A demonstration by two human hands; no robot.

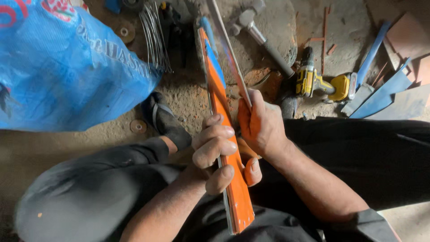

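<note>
Orange-painted metal strip runs lengthwise away from my lap toward the ground ahead, its near end over my thighs. My left hand clenches its middle; my right hand, just beside, grips a thin bare rod lying along the strip's right edge.

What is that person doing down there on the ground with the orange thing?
A person sits low over a dusty floor, holding a long orange strip across the lap. The left hand wraps its fingers around the middle of the strip. The right hand, smeared with orange, grips a thin metal bar lying alongside it. A yellow drill, a hammer, a bundle of wire and a blue bag lie around.
</note>
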